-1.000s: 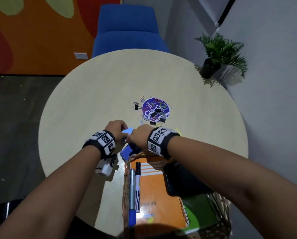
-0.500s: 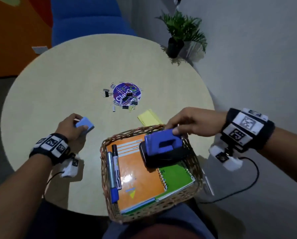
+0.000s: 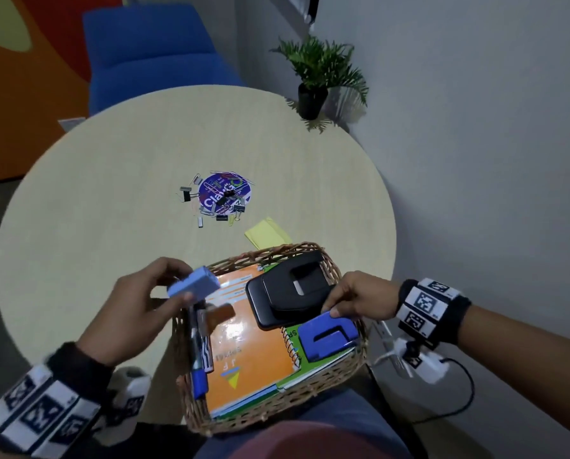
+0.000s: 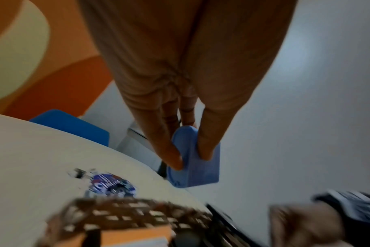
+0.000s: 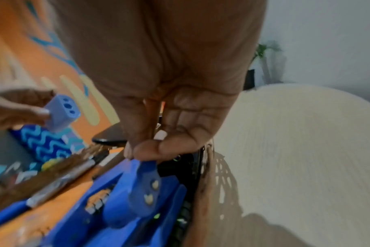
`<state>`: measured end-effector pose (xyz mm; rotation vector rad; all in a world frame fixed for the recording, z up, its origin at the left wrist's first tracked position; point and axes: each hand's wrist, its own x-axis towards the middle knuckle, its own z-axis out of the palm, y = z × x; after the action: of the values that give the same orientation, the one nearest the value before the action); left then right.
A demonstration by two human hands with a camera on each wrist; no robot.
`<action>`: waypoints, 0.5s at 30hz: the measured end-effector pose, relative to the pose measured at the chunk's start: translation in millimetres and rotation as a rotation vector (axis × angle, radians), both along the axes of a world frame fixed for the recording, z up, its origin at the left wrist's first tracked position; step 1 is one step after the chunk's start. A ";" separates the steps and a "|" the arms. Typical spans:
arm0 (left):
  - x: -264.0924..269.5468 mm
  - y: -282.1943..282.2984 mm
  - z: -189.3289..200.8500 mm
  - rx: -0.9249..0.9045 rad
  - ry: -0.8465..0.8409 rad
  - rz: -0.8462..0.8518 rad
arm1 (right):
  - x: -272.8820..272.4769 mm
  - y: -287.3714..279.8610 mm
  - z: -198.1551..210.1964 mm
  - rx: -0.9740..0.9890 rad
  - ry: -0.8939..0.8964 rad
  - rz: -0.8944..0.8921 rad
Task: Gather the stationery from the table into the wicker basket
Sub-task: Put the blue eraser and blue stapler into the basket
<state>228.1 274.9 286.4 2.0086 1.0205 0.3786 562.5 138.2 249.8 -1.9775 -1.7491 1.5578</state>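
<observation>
The left hand (image 3: 134, 309) pinches a small light-blue sharpener (image 3: 193, 287) between thumb and fingers just above the left rim of the wicker basket (image 3: 270, 415), while the right hand (image 3: 359, 301) has its fingertips clamped on the blue hole punch (image 3: 328, 336), which lies inside the basket on the notebooks. The sharpener is a short rounded block with holes in one end; it looks hard, light and a little slippery, so I think holding it by the two flat sides is best. The hole punch seems heavier and stiff, with a lever that can move, so its body is the safer place to take.

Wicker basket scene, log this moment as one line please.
left hand: holds light blue sharpener over wicker basket | right hand: pinches blue hole punch in basket | table: clips, yellow notes
</observation>
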 end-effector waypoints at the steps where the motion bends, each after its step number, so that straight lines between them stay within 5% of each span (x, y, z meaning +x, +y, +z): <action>1: 5.7 -12.5 -0.2 -0.006 -0.001 -0.051 | 0.5 -0.6 -1.1 0.040 -0.055 0.002; 9: 59.9 -80.3 -23.5 0.046 0.270 -0.315 | -8.4 -27.8 -10.3 0.316 -0.639 0.125; 15: 99.2 -93.6 -28.1 0.115 0.391 -0.324 | 6.1 -38.1 5.1 0.435 -0.619 0.077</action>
<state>327.3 181.3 258.3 2.3622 0.8919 -0.1391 568.6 100.0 254.8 -2.2977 -2.1406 0.5002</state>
